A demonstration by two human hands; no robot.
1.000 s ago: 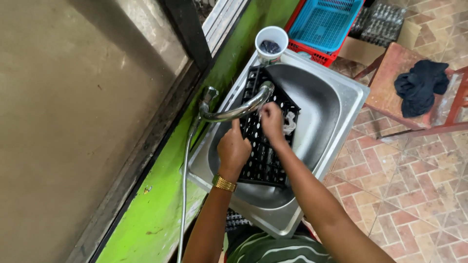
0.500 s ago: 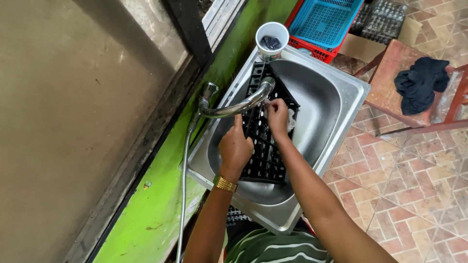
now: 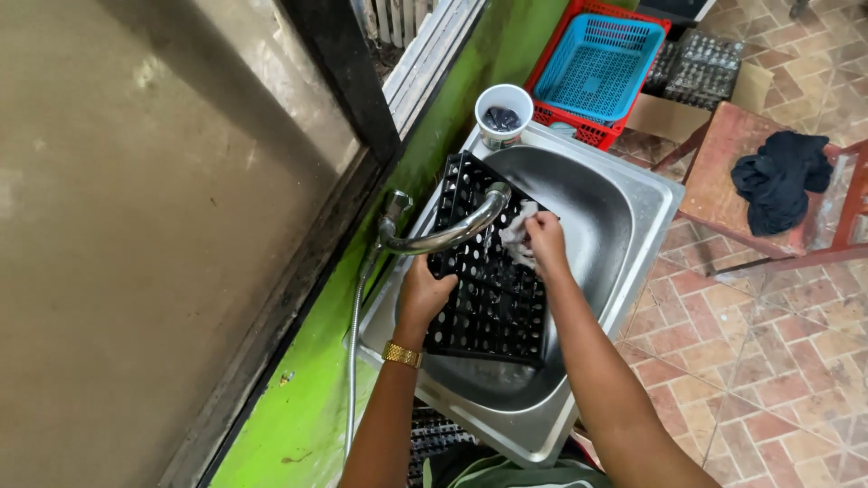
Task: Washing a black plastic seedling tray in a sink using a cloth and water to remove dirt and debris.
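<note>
Black plastic makes up the perforated, grid-like tray [image 3: 484, 280] that both hands are working on, and it leans tilted inside the round basin of the stainless steel sink [image 3: 633, 217], its far corner propped up toward the sink's back edge. The left hand [image 3: 423, 298] is clenched on the tray's left edge, fingers wrapped over the rim, with a gold-coloured wristwatch [image 3: 400, 354] on the wrist below. The right hand [image 3: 545, 242] presses a crumpled pale cloth [image 3: 517, 230] against the tray's upper face, fingers closed around it. Just over the tray arches the curved chrome tap [image 3: 443, 237], its spout ending near the cloth, and a thin grey hose [image 3: 353, 361] runs down from the tap's base along the bright green counter [image 3: 298, 425]. On the sink's far corner stands a white plastic cup [image 3: 504, 113] with something dark inside. Beyond it sits a light blue mesh basket [image 3: 597, 68] nested in a red mesh basket [image 3: 579, 126], beside a flat brown cardboard box [image 3: 669, 117]. Well apart to the right, on the patterned brick-red floor tiles [image 3: 768, 361], a reddish wooden stool [image 3: 732, 172] carries a bunched dark cloth [image 3: 778, 176].
</note>
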